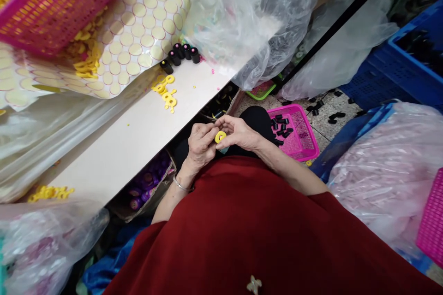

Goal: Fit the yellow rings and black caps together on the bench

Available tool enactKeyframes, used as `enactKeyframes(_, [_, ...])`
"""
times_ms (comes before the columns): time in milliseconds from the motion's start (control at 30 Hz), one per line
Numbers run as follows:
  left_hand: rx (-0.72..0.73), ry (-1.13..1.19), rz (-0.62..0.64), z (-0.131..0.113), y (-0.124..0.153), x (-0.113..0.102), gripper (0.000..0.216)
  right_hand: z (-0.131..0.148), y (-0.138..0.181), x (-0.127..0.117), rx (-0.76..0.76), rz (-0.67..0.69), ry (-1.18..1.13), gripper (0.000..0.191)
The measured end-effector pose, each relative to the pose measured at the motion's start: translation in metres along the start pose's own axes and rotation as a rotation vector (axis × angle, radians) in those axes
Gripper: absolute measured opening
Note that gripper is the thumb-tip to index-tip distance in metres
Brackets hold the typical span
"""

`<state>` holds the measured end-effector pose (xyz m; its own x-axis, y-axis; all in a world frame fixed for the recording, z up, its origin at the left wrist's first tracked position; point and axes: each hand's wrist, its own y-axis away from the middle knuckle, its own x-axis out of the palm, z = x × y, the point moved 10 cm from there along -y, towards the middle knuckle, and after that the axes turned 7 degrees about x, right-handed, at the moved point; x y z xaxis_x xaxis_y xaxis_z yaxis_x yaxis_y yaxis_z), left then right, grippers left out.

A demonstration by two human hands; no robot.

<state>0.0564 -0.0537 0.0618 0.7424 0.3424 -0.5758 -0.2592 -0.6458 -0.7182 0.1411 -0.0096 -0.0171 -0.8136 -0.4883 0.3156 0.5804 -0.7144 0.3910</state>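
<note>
Close to my body, both hands meet around a small yellow plastic ring (220, 137) with a hole in its middle. My left hand (201, 145) pinches it from the left with thumb and forefinger, the other fingers curled. From the right, the thumb and fingers of my right hand (239, 134) close on the ring's other side. Whether another part sits beneath it is hidden by my fingers. Nearby on the table, several loose yellow ring pieces (169, 99) lie beside a group of short black cylinders (175, 58), some with pink tips.
A pink basket (58, 14) of yellow parts stands on a sticker sheet (138, 25) upon the white table (134, 129). Below are a box of purple items (148, 182) and a pink tray (306, 136) with black pieces. Plastic bags (249, 14) and blue crates (380, 67) crowd the right.
</note>
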Motion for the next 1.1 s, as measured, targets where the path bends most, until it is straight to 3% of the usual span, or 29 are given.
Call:
enactKeyframes(200, [-0.071,-0.065,0.057,-0.004,0.013,0.003,0.030,-0.024,-0.003,0.011,0.150,0.074,-0.066,0.049])
enactKeyframes(467, [-0.190,-0.142,0.073,-0.007,0.033,0.006,0.024,-0.041,-0.001,0.016,0.150,0.092,-0.149,0.039])
enactKeyframes(700, [-0.203,-0.205,0.093,-0.018,0.030,0.011,0.020,-0.050,-0.002,0.022,0.258,0.282,-0.171,0.041])
enactKeyframes(900, [-0.182,-0.188,-0.006,-0.022,0.020,0.011,0.014,-0.037,-0.007,0.013,0.177,0.165,-0.192,0.038])
enactKeyframes(1000, [-0.181,-0.219,-0.060,-0.011,0.020,0.006,0.017,-0.029,-0.017,0.014,0.136,0.134,-0.154,0.035])
enactKeyframes(1100, [-0.189,-0.228,-0.030,0.005,0.023,0.003,0.028,-0.016,-0.032,0.008,0.068,0.088,-0.094,0.034])
